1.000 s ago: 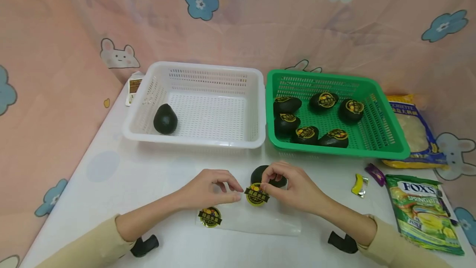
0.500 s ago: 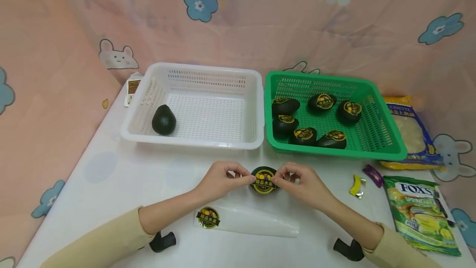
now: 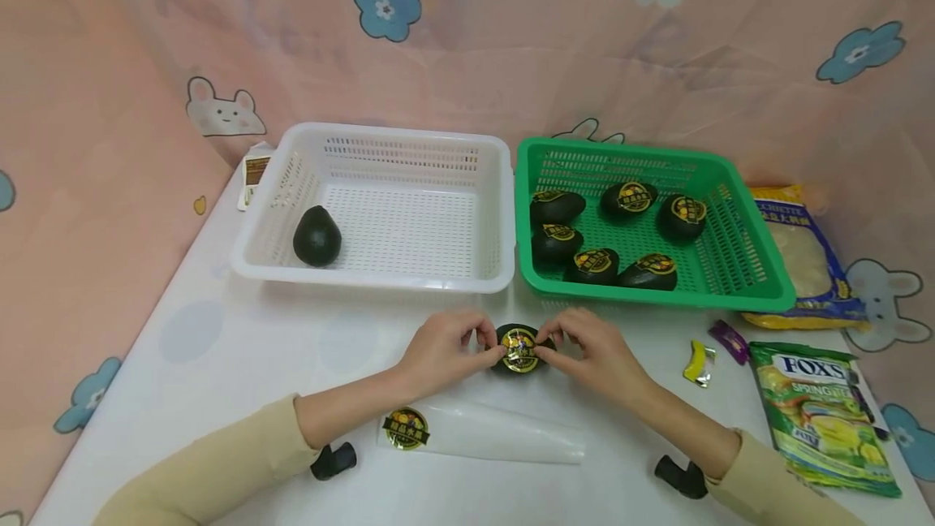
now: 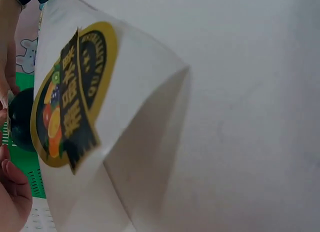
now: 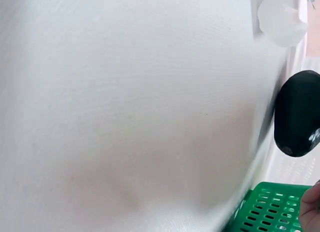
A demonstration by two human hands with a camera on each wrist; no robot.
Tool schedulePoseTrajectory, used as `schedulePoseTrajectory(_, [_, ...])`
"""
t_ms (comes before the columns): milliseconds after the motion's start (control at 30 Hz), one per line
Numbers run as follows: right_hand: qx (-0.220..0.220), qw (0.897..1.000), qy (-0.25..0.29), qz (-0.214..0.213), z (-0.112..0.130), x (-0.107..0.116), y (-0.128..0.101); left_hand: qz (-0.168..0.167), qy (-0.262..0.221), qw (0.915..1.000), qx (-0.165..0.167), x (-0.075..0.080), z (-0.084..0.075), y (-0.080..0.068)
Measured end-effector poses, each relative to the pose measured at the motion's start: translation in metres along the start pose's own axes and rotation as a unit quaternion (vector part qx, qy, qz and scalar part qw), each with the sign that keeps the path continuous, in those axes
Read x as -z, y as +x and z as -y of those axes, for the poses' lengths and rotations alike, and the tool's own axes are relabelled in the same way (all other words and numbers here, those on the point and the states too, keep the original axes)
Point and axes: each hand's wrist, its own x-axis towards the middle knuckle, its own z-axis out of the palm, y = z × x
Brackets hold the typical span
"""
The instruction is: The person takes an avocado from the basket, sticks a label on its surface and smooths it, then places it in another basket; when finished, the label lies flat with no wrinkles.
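A dark avocado (image 3: 514,328) lies on the table in front of the baskets. Over its upper side is a round black-and-gold fruit sticker (image 3: 519,351). My left hand (image 3: 447,354) pinches the sticker's left edge between thumb and fingers, while my right hand (image 3: 601,357) does the same at its right edge. Nearer to me lies a clear backing strip (image 3: 511,435) with one more round sticker (image 3: 406,428) at its left end. That sticker looms large in the left wrist view. In the right wrist view, the avocado (image 5: 297,114) shows from its end.
A white basket (image 3: 372,276) holds one bare avocado (image 3: 317,236). Beside it, a green basket (image 3: 730,299) contains several stickered avocados (image 3: 632,200). On the right lie a green FOX'S bag (image 3: 825,420), a blue-and-yellow pasta bag (image 3: 803,258) and two small wrapped sweets (image 3: 700,364).
Both hands have carried the sticker up from above the strip onto the avocado. The left hand has moved right and now pinches its left edge; earlier only the right hand held it.
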Motion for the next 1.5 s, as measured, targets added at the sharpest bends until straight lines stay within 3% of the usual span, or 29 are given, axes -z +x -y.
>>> schedulePoseTrajectory(100, [0.045,0.999,0.008,0.007,0.0,-0.001,0.002,-0.006,0.06,0.9953,-0.075,-0.001,-0.001,0.003])
schedulePoseTrajectory(200, [0.037,0.999,0.007,0.013,0.0,-0.002,0.004,-0.005,0.115,0.9873,-0.109,-0.002,-0.001,0.007])
schedulePoseTrajectory(300, [-0.012,1.0,0.012,0.021,0.001,-0.002,0.004,-0.002,0.14,0.9831,-0.118,-0.004,0.001,0.009])
schedulePoseTrajectory(400, [-0.115,0.99,0.074,0.026,0.002,0.004,0.003,0.007,0.119,0.9855,-0.121,-0.006,0.003,0.01])
schedulePoseTrajectory(433, [-0.161,0.98,0.114,0.027,0.002,0.007,0.003,0.016,0.111,0.9863,-0.121,-0.007,0.004,0.011])
schedulePoseTrajectory(500, [-0.256,0.944,0.207,0.011,0.002,0.013,0.004,0.039,0.101,0.987,-0.118,-0.009,0.005,0.013])
schedulePoseTrajectory(567, [-0.333,0.893,0.301,-0.015,0.002,0.021,0.006,0.069,0.1,0.9859,-0.115,-0.011,0.006,0.016])
schedulePoseTrajectory(633, [-0.38,0.841,0.383,-0.045,0.002,0.026,0.009,0.101,0.105,0.9826,-0.115,-0.012,0.005,0.02])
schedulePoseTrajectory(667, [-0.393,0.821,0.41,-0.056,0.001,0.028,0.01,0.114,0.107,0.9805,-0.118,-0.012,0.003,0.022])
schedulePoseTrajectory(733, [-0.405,0.791,0.453,-0.07,0.001,0.03,0.013,0.136,0.101,0.9768,-0.131,-0.01,-0.001,0.026])
schedulePoseTrajectory(800, [-0.408,0.777,0.474,-0.075,0.0,0.029,0.013,0.151,0.074,0.9745,-0.149,-0.006,-0.011,0.032])
schedulePoseTrajectory(900, [-0.409,0.772,0.479,-0.083,0.0,0.028,0.011,0.145,0.021,0.9738,-0.174,0.007,-0.033,0.051])
schedulePoseTrajectory(1000, [-0.408,0.767,0.487,-0.095,0.0,0.028,0.008,0.129,0.0,0.9757,-0.177,0.022,-0.055,0.089])
schedulePoseTrajectory(1133, [-0.406,0.772,0.483,-0.08,-0.002,0.025,0.009,0.139,0.048,0.9808,-0.128,0.027,-0.064,0.145])
schedulePoseTrajectory(1233, [-0.411,0.778,0.47,-0.065,-0.003,0.023,0.009,0.168,0.096,0.9777,-0.083,0.019,-0.061,0.172])
schedulePoseTrajectory(1367, [-0.42,0.777,0.465,-0.065,-0.002,0.021,0.009,0.18,0.135,0.9736,-0.04,0.009,-0.058,0.182])
schedulePoseTrajectory(1433, [-0.422,0.776,0.465,-0.071,-0.002,0.023,0.009,0.163,0.139,0.9761,-0.04,0.008,-0.059,0.179])
schedulePoseTrajectory(1500, [-0.42,0.774,0.468,-0.076,-0.002,0.026,0.008,0.135,0.128,0.9807,-0.061,0.009,-0.062,0.171])
